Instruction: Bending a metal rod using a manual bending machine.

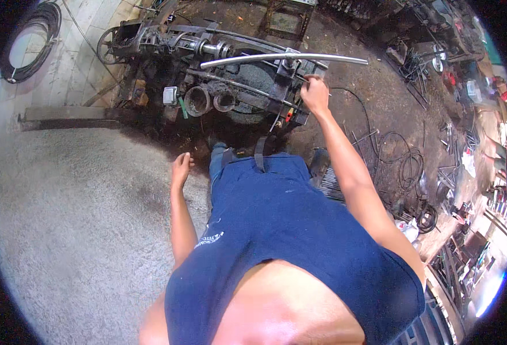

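My right hand (315, 95) is at the right end of a dark, greasy lathe-like machine (230, 86). Its fingers are curled at the machine's end; what they hold, if anything, is hidden. Just above the hand, a long pale metal bar (253, 58) lies crosswise over the machine's block (288, 64). The bar reaches past the block on both sides. My left hand (181, 168) hangs free at my left side, over the grey floor. Its fingers are loosely bent and apart, with nothing in them. A red-handled item (289, 115) sits on the machine's near edge.
Two round metal cups (197, 101) stand on the machine's near side, by a small whitish box (170, 95). A black coiled hose (33, 43) lies at the far left. Cables (403, 161) loop over the dark floor at right, beside scattered metal rods (449, 172).
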### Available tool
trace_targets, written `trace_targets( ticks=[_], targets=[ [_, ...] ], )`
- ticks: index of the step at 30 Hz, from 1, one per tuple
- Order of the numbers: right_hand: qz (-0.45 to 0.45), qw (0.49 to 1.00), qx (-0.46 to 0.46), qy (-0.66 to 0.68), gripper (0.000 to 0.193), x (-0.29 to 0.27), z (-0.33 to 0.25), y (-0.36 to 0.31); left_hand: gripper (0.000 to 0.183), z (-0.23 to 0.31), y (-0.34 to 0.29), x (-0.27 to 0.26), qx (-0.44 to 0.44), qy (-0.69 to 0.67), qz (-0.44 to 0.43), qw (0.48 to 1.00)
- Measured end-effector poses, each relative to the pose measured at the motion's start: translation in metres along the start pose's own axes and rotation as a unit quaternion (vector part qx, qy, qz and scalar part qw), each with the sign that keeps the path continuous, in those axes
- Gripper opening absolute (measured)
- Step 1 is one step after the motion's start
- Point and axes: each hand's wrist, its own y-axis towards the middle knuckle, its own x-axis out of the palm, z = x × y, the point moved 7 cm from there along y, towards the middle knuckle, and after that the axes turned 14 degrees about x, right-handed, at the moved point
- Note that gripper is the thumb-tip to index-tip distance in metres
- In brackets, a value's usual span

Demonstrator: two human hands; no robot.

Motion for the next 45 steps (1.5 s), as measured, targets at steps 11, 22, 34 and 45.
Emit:
trace_targets(
  ticks=[11,22,34,45],
  targets=[
    [-0.094,0.978,-0.030,-0.182,0.018,0.059,-0.012,0.043,0.043,0.052,-0.005,0.014,0.044,0.054,-0.022,0.997],
    [-0.060,0.964,-0.117,-0.232,0.018,0.038,0.004,0.028,0.030,0.167,0.018,0.047,0.342,0.206,0.006,0.917],
    [-0.139,0.973,0.025,-0.183,0.021,-0.049,0.106,-0.044,0.049,0.328,0.149,0.147,0.440,0.447,-0.076,0.775],
    [-0.251,0.964,0.081,-0.010,0.023,-0.044,0.041,-0.136,0.046,0.377,0.218,0.175,0.600,0.475,-0.107,0.634]
  ],
)
